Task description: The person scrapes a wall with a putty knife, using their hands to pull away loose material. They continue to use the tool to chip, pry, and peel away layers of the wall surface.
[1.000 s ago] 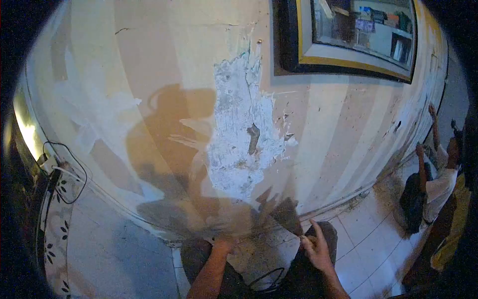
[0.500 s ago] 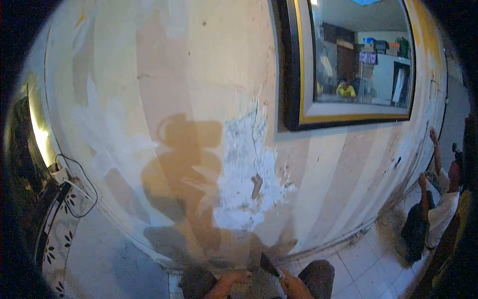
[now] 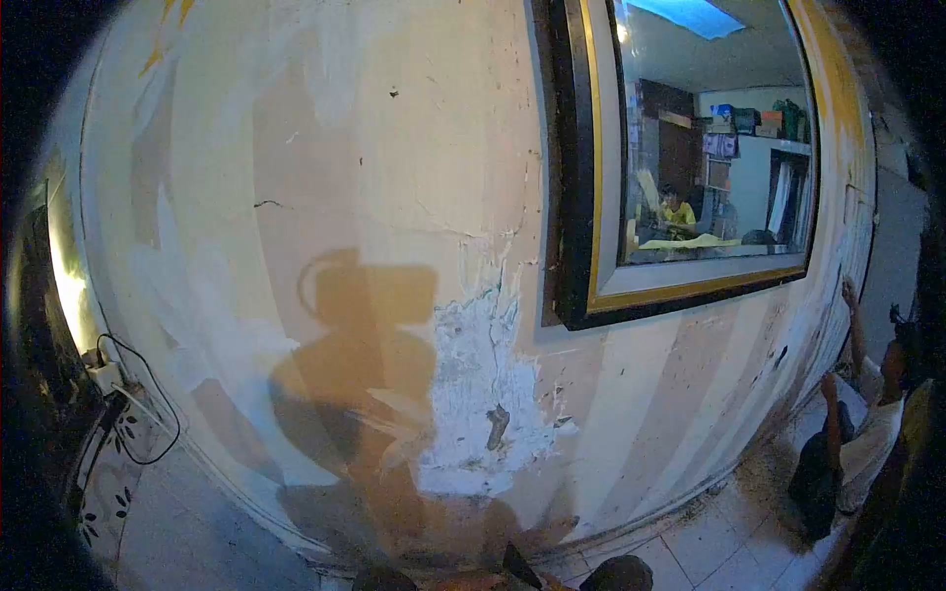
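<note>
At the bottom edge, a dark flat blade, looking like a putty knife, points up and left from my right hand, which is closed on its handle and mostly cut off by the frame. Only a sliver of my left hand shows low in the middle; its fingers cannot be made out. My knees are on either side. Before me stands a striped wall with a bare, chipped patch of pale plaster. A hole and a crack run through that patch.
A framed mirror hangs at the upper right, reflecting a room and a person in yellow. Another person squats at the right, an arm raised to the wall. A socket block with a cable lies at the left. Debris lines the tiled floor.
The view has tilted up, so the wall and mirror sit lower and my hands have slid mostly out at the bottom. The blade still points up from my right hand.
</note>
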Demonstrator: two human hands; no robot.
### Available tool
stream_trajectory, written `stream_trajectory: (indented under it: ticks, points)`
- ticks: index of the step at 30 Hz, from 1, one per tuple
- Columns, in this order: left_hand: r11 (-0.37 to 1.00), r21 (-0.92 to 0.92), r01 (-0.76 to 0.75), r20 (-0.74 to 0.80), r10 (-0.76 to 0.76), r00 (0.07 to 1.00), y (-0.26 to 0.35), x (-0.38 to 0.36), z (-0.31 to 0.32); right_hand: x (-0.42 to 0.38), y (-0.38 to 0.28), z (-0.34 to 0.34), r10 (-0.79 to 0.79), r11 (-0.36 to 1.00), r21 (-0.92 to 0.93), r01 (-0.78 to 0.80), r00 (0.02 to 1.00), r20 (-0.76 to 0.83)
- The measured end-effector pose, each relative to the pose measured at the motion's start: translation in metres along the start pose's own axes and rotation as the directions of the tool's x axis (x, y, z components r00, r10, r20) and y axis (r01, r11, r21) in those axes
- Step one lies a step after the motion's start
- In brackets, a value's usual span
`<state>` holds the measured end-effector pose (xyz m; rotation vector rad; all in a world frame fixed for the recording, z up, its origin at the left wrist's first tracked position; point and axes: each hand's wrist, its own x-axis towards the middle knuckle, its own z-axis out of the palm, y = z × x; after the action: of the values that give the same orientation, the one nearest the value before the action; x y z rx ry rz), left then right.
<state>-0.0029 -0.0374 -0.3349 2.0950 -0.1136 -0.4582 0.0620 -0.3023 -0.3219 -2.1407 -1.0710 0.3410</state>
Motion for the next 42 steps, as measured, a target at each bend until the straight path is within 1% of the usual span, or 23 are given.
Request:
stream_trajectory:
  ticks: [2,4,6,8,10,11,12,14,15,16,18,21,24,26,27,29,30,33,34,36,37,39,42]
  points:
    - [0.992,0.074,-0.105,-0.028,0.107,0.994,0.03,-0.017,-0.024,0.002,-0.001,-0.001,-0.075,0.997,-0.003,0.075,0.994,-0.082]
    - [0.928,0.276,-0.249,-0.175,0.303,0.937,0.084,-0.041,-0.06,0.01,0.011,0.012,-0.116,0.993,0.01,0.119,0.98,-0.161]
    - [0.727,0.626,-0.282,-0.347,0.584,0.734,0.157,-0.064,-0.105,0.011,0.043,0.028,0.032,0.998,-0.058,-0.031,0.999,0.025]
    - [0.499,0.861,-0.097,-0.391,0.773,0.5,0.231,-0.076,-0.157,0.01,0.019,0.013,-0.004,1.0,0.008,0.004,1.0,-0.005]
    - [0.41,0.91,0.069,-0.415,0.885,0.21,0.305,-0.086,-0.199,0.009,0.019,0.016,-0.043,0.996,0.077,0.047,0.998,-0.045]
    - [0.362,0.917,0.166,-0.375,0.925,0.055,0.326,-0.083,-0.216,0.014,0.039,0.031,0.023,1.0,-0.011,-0.023,1.0,0.012]
    - [0.322,0.907,0.271,-0.344,0.938,0.036,0.349,-0.079,-0.231,0.012,0.049,0.039,0.095,0.991,-0.102,-0.088,0.994,0.062]
    - [0.288,0.884,0.369,-0.321,0.947,0.03,0.363,-0.067,-0.236,0.004,0.015,0.016,0.016,1.0,0.027,-0.015,0.999,-0.036]
    - [0.229,0.896,0.381,-0.31,0.936,0.167,0.355,-0.055,-0.235,0.005,-0.004,0.001,-0.059,0.986,0.142,0.081,0.987,-0.15]
    - [0.167,0.907,0.386,-0.294,0.908,0.3,0.344,-0.043,-0.236,0.009,-0.015,-0.008,-0.054,0.987,0.142,0.074,0.989,-0.138]
    - [0.061,0.96,0.272,-0.188,0.862,0.47,0.285,-0.022,-0.216,0.013,-0.028,-0.021,0.173,0.981,0.065,-0.183,0.976,0.132]
    - [-0.002,0.998,0.063,-0.038,0.776,0.63,0.226,-0.03,-0.18,0.012,-0.032,-0.022,0.169,0.985,0.021,-0.174,0.974,0.152]
    - [0.053,0.998,-0.043,-0.014,0.777,0.629,0.222,-0.048,-0.181,0.009,-0.005,0.002,0.032,0.999,0.003,-0.032,0.998,0.061]
    - [0.161,0.985,0.067,-0.173,0.852,0.495,0.264,-0.068,-0.2,0.013,-0.028,-0.012,0.006,0.999,0.051,-0.009,0.998,0.057]
    - [0.171,0.983,0.063,-0.179,0.846,0.502,0.279,-0.071,-0.208,0.013,-0.036,-0.016,-0.026,0.996,0.089,0.023,0.999,0.038]
    - [0.184,0.907,0.378,-0.314,0.895,0.318,0.3,-0.07,-0.218,0.013,-0.023,-0.008,-0.061,0.996,0.064,0.061,0.998,-0.007]
    - [0.186,0.909,0.374,-0.316,0.891,0.325,0.295,-0.062,-0.215,0.014,-0.017,-0.002,-0.103,0.994,0.034,0.105,0.993,-0.059]
    - [0.12,0.967,0.225,-0.22,0.84,0.497,0.253,-0.033,-0.199,0.013,-0.02,-0.008,-0.087,0.99,0.105,0.095,0.993,-0.075]
    - [0.05,0.996,0.078,-0.087,0.791,0.605,0.233,-0.03,-0.18,0.012,-0.022,-0.013,-0.082,0.988,0.126,0.092,0.993,-0.08]
    - [-0.016,0.997,-0.073,0.062,0.727,0.684,0.224,-0.035,-0.168,0.014,-0.031,-0.024,0.084,0.929,0.367,-0.044,0.992,-0.095]
    - [0.057,0.993,-0.101,0.021,0.767,0.641,0.232,-0.047,-0.168,0.018,-0.045,-0.036,0.079,0.928,0.371,-0.037,0.992,-0.101]
    - [0.125,0.982,-0.144,-0.012,0.792,0.61,0.245,-0.062,-0.173,0.03,-0.083,-0.064,0.221,0.763,0.641,-0.085,0.966,-0.136]
    - [0.063,0.974,-0.218,0.088,0.783,0.616,0.272,-0.07,-0.189,0.069,-0.132,-0.088,0.08,0.451,0.877,0.166,0.971,-0.225]
